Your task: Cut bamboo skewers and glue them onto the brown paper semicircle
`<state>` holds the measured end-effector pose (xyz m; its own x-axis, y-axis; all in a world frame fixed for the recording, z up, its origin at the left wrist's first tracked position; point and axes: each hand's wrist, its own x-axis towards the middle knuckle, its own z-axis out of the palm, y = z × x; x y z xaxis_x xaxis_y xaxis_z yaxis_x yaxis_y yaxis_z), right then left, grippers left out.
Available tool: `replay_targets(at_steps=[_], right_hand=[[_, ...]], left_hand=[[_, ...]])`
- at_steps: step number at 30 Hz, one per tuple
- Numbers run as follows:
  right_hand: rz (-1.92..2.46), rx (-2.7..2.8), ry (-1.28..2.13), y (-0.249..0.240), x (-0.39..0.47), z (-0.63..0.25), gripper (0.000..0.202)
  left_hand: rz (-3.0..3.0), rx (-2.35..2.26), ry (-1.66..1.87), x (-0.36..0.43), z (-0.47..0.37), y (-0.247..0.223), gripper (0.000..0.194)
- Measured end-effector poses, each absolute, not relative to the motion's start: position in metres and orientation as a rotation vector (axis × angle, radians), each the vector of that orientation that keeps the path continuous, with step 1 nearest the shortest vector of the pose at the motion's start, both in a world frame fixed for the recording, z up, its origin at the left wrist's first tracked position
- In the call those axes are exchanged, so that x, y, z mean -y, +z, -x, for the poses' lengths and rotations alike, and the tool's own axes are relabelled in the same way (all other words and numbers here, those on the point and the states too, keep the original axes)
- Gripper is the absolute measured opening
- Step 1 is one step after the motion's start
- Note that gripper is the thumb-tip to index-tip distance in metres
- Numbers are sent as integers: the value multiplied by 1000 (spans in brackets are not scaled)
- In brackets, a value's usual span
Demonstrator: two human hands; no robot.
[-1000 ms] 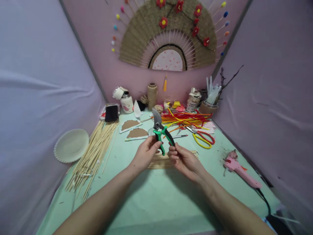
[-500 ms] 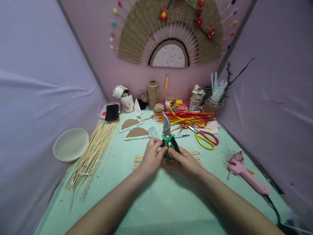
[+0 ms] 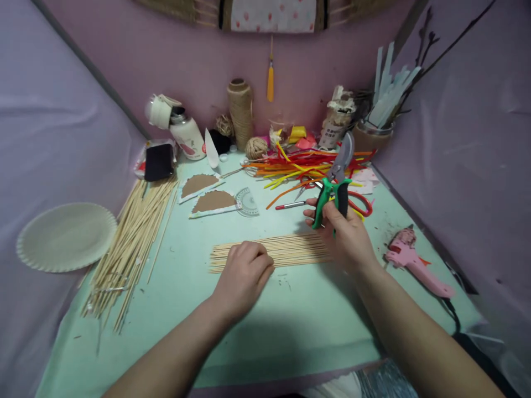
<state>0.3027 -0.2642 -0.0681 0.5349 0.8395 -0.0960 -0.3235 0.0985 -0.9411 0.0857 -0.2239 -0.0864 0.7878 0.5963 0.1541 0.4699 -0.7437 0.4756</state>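
The right hand point(image 3: 350, 237) clasps green-and-black metal shears point(image 3: 329, 189); the left hand point(image 3: 244, 271), fingers curled, apparently steadies thin tan wooden sticks point(image 3: 292, 250) on the table point(image 3: 286, 320) — grip unclear — and bringing blades nearer calls for clear fingers.

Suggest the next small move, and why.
Probably have the left hand pinch one stick from the row of thin sticks: its fingers are at that row, while the right hand holds the green-handled pruners raised above the table.
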Motion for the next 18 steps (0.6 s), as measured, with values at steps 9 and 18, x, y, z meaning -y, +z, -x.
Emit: replay_targets(at_steps=[9, 18], right_hand=[[1197, 578, 982, -76, 268, -298, 24], [1184, 603, 925, -74, 271, -298, 24]], left_hand=[[-2753, -759, 317, 228, -97, -91, 24], [-2813, -762, 303, 233, -102, -97, 21]])
